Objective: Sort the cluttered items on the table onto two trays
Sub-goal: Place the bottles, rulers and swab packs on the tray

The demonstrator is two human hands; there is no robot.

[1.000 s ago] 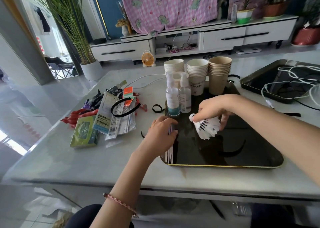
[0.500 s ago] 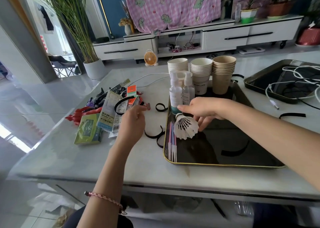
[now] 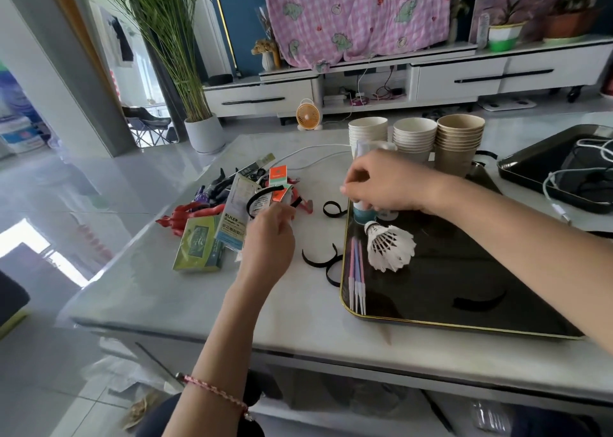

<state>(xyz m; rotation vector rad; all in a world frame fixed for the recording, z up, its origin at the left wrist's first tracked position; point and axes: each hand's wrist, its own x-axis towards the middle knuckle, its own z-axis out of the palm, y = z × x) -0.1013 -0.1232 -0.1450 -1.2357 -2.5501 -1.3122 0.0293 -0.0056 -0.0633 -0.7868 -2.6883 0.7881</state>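
The left hand is over the pile of clutter on the left part of the table. Its fingers are bent at the packets and at a black hoop, but I cannot tell if they grip anything. In this pile one packet has the word "RULER". A green box lies just beside it, and its print is too small to read.

The right hand is above two spray bottles at the far left corner of the near tray. Its fingers are curled, but a grip is not clear. On this tray a white shuttlecock lies on its side, with thin pink and blue sticks to its left and three stacks of paper cups at the far edge. The far right tray holds white cables.
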